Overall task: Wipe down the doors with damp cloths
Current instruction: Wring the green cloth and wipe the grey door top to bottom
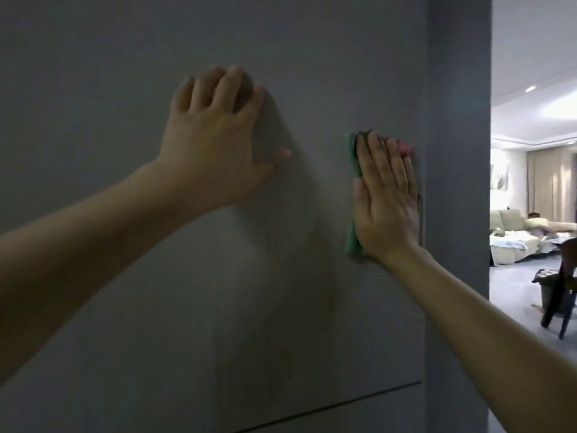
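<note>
My left hand [215, 142] lies flat on the smooth dark grey door panel [93, 89], fingers spread and straight, thumb out to the side, holding nothing. My right hand [385, 201] presses a green cloth [352, 195] against the same panel, close to its right edge; fingers straight and held together, pointing up, palm on the fabric. The cloth shows as a strip along the left of that hand, with a pink patch [404, 146] at the fingertips. A thin dark groove [327, 407] crosses the panel low down. Right of the grey door frame [456, 151], a lit room: pale sofa [512, 239], beige curtains [549, 182], dark chair [562, 301].
</note>
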`<move>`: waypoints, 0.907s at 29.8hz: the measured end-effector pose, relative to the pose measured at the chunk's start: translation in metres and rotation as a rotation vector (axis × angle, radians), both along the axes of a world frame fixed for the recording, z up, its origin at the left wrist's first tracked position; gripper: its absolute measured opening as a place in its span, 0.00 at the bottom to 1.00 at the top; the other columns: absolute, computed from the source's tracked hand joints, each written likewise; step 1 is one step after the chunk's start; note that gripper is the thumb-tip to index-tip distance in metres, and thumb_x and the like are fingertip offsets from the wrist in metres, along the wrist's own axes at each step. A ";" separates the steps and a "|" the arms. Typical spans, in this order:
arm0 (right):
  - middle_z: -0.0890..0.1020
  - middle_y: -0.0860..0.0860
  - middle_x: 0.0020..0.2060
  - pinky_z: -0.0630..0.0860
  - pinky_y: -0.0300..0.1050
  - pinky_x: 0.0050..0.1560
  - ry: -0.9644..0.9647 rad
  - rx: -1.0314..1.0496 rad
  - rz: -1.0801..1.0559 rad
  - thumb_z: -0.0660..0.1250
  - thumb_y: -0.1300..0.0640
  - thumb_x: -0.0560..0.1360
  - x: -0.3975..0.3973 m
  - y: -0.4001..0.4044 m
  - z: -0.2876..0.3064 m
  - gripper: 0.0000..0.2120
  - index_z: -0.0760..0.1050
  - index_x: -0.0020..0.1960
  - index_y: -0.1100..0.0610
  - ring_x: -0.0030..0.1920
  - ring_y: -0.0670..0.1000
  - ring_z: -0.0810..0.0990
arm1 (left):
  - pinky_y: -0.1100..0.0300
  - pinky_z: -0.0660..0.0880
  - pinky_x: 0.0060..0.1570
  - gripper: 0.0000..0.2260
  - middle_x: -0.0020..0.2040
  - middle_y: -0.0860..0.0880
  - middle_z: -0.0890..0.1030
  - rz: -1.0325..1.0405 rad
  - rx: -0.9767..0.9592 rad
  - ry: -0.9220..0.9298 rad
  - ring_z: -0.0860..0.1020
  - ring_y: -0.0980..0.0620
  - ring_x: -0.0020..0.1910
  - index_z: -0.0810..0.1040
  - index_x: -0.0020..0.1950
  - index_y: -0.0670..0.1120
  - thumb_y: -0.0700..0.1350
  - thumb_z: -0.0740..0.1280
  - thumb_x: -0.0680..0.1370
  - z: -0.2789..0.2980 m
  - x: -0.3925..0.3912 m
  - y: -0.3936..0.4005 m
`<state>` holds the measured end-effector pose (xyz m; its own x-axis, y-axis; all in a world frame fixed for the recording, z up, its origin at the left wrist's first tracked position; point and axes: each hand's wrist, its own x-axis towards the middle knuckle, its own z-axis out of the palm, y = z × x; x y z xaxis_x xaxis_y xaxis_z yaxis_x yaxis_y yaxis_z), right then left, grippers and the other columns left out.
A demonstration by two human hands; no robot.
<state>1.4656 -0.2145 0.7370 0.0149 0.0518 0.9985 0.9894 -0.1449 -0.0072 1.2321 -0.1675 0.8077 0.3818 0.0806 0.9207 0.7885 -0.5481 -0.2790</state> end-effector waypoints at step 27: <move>0.57 0.50 0.76 0.45 0.54 0.75 -0.073 -0.034 -0.030 0.46 0.51 0.81 -0.014 0.009 -0.006 0.24 0.53 0.77 0.53 0.76 0.55 0.53 | 0.45 0.43 0.73 0.34 0.77 0.42 0.56 -0.019 -0.015 -0.085 0.52 0.41 0.75 0.62 0.75 0.56 0.68 0.49 0.72 -0.022 -0.014 0.012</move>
